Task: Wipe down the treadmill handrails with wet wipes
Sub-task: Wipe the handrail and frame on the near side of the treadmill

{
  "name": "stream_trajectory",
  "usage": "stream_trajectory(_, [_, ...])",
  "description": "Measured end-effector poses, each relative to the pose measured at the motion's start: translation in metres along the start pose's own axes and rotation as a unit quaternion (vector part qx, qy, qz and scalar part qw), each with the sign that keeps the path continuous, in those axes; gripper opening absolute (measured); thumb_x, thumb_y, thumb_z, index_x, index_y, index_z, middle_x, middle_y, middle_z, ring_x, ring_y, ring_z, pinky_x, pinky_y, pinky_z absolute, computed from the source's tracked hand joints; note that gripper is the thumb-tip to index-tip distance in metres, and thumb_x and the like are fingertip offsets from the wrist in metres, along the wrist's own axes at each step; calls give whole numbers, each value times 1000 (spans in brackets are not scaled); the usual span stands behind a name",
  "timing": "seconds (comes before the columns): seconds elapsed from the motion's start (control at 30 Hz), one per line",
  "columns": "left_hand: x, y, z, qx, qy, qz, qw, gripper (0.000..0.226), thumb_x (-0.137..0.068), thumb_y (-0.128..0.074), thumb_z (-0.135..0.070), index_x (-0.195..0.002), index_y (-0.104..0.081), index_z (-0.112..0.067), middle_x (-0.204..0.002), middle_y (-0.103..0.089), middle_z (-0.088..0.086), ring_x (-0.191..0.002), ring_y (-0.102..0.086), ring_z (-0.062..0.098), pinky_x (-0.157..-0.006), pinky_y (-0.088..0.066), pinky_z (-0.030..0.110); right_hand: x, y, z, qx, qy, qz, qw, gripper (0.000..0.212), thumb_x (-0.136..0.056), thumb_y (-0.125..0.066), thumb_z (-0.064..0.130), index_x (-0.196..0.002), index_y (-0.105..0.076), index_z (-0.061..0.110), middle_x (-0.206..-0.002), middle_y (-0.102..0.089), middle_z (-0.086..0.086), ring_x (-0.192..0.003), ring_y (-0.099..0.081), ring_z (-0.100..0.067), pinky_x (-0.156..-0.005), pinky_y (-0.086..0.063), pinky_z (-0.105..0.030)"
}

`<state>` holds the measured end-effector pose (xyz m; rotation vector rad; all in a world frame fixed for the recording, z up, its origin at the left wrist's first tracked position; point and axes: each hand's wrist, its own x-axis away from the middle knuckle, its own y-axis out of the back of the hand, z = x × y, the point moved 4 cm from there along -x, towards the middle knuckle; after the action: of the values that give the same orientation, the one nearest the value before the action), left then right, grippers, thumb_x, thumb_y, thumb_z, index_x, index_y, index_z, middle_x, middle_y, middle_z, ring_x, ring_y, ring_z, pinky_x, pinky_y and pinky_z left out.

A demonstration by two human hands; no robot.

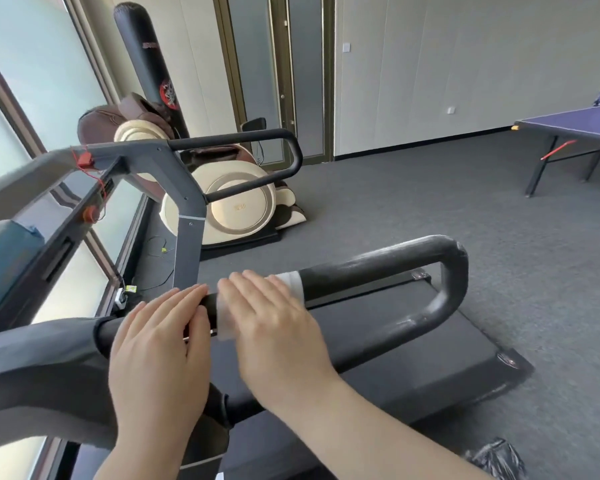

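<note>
The near black handrail (378,268) of the treadmill runs from lower left to a rounded loop at the right. A white wet wipe (293,280) is wrapped over its top bar. My right hand (274,327) lies flat on the wipe and presses it against the rail. My left hand (160,344) rests on the same rail just to the left, fingers curled over the bar, not touching the wipe as far as I can tell. The far handrail (293,157) loops beyond the grey upright.
The treadmill belt (413,358) lies below the near rail. A cream and brown massage chair (236,209) and a black punching bag (146,60) stand behind. A blue table tennis table (575,128) is at the far right. A dark crumpled bag (496,459) lies on the carpet.
</note>
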<state>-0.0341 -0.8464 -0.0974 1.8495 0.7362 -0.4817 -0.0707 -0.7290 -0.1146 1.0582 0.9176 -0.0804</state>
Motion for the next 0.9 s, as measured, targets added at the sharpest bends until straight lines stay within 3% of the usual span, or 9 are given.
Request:
stream_trajectory(0.13, [-3,3,-4,-23,3,4,1000,36,-88,-44,-24,-112,-70,-16,-110,-70,1,-109,-58,24,-99,-42,46,-3,21,-47,48,-107,-29,993,23,-90,-49,15,-103,-69,11,-101,-70,-2,-101,-63,-22,-102,-44,-34])
stream_trajectory(0.23, [-1,0,-6,-27,9,7,1000,36,-89,-43,-23,-111,-70,-15,-109,-70,3,-108,-59,24,-99,-43,48,-18,1,-10,26,-89,-5,996,24,-90,-41,17,-88,-65,13,-87,-67,-1,-87,-61,-23,-98,-46,-37])
stream_trajectory(0.3, [0,-1,-2,-29,0,18,999,38,-90,-41,-25,-113,-70,-16,-112,-69,2,-111,-59,23,-101,-42,46,-12,-8,9,10,-34,9,999,22,-88,-48,16,-103,-64,12,-98,-67,-2,-98,-60,-23,-102,-43,-37])
stream_trajectory(0.4, [0,1,1,-43,-30,37,998,41,-90,-40,-29,-118,-67,-18,-120,-66,0,-117,-56,21,-105,-35,40,5,1,-22,20,-12,0,1000,41,-92,-48,18,-130,-59,11,-129,-63,-3,-124,-54,-20,-113,-36,-34])
stream_trajectory(0.53, [-2,-1,1,-50,-26,29,998,39,-90,-42,-27,-117,-67,-17,-119,-67,0,-117,-56,22,-106,-34,39,2,8,-35,36,-97,-37,994,44,-98,-34,28,-128,-61,10,-127,-64,-3,-122,-55,-22,-111,-38,-38])
stream_trajectory(0.63, [1,-5,1,-34,-17,25,999,40,-91,-39,-27,-117,-67,-18,-120,-66,-1,-120,-55,22,-107,-33,41,3,-11,16,20,-18,7,1000,46,-94,-38,25,-135,-54,10,-136,-58,-5,-128,-50,-23,-114,-33,-38])
stream_trajectory(0.7, [2,-4,3,-32,-27,30,999,42,-91,-37,-29,-120,-66,-19,-123,-65,-1,-122,-54,20,-107,-32,40,6,-9,11,0,32,17,999,49,-92,-38,21,-138,-51,12,-139,-56,-3,-131,-47,-21,-115,-30,-37])
stream_trajectory(0.8, [0,0,4,-36,-47,37,998,44,-91,-36,-31,-122,-64,-19,-123,-64,-2,-121,-53,19,-107,-32,38,-1,9,-48,6,-47,-2,999,35,-94,-34,25,-106,-66,19,-103,-66,3,-101,-57,-20,-101,-40,-38])
stream_trajectory(0.9, [-2,-1,5,-45,-42,38,997,41,-91,-38,-29,-122,-64,-20,-122,-65,-3,-121,-51,17,-107,-31,37,-19,17,-69,59,-153,-13,986,48,-99,-23,34,-75,-63,21,-73,-62,3,-74,-54,-21,-81,-46,-41])
